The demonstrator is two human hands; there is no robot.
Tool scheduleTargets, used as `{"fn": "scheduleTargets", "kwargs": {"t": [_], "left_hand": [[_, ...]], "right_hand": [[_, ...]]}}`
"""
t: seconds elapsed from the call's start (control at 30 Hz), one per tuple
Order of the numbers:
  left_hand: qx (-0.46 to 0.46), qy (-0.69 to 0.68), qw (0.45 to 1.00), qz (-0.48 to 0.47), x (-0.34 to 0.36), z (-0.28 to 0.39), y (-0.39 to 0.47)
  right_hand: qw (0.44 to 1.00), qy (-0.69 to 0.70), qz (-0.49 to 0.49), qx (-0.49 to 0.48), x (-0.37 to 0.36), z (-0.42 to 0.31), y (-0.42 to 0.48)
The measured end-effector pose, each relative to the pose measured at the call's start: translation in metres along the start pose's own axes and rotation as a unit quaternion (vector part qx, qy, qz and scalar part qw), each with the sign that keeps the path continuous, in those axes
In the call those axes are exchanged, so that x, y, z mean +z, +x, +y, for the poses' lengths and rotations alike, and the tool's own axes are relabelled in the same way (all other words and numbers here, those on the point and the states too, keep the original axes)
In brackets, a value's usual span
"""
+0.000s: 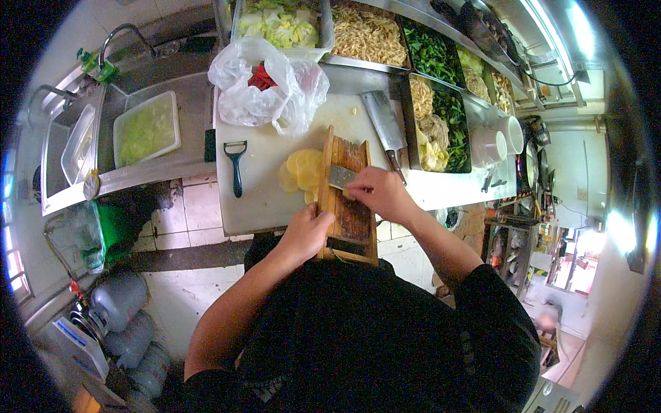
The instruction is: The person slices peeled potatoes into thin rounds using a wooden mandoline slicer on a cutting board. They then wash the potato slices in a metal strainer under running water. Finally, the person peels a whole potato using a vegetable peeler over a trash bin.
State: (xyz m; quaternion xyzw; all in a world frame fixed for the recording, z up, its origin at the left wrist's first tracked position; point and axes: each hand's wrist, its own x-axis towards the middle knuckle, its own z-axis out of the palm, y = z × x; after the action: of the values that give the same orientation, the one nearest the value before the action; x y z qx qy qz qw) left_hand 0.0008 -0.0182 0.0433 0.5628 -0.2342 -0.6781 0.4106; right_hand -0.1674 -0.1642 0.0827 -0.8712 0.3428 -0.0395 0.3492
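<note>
A wooden mandoline slicer (353, 217) with a metal blade slopes from my body down onto a white cutting board (258, 206). My left hand (307, 229) grips its left rail near the lower end. Over the blade, my right hand (379, 193) pinches a small yellowish piece, probably potato, largely hidden by the fingers. Thin round yellow slices (304, 168) lie overlapping on the board, left of the slicer. A cleaver (383, 121) with a dark handle rests to the right of it. At the board's left lies a dark-handled peeler (236, 168).
A plastic bag (248, 111) with red strips stands at the board's back left. Behind are a tub of cut cabbage (279, 31) and metal trays of noodles (366, 33) and greens (431, 51). Plastic cups (488, 147) stand right; a sink holding a white tub (147, 129) is left.
</note>
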Motion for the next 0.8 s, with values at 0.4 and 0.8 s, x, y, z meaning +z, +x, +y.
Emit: {"fn": "scheduleTargets", "kwargs": {"t": [0.4,0.8], "left_hand": [[-0.009,0.010,1.000,0.018,0.004,0.007,-0.003],[-0.021,0.002,1.000,0.022,0.004,0.006,-0.003]], "right_hand": [[0.999,-0.035,-0.003,-0.022,0.005,-0.014,-0.003],[0.996,-0.076,0.055,0.005,0.015,0.010,0.008]]}}
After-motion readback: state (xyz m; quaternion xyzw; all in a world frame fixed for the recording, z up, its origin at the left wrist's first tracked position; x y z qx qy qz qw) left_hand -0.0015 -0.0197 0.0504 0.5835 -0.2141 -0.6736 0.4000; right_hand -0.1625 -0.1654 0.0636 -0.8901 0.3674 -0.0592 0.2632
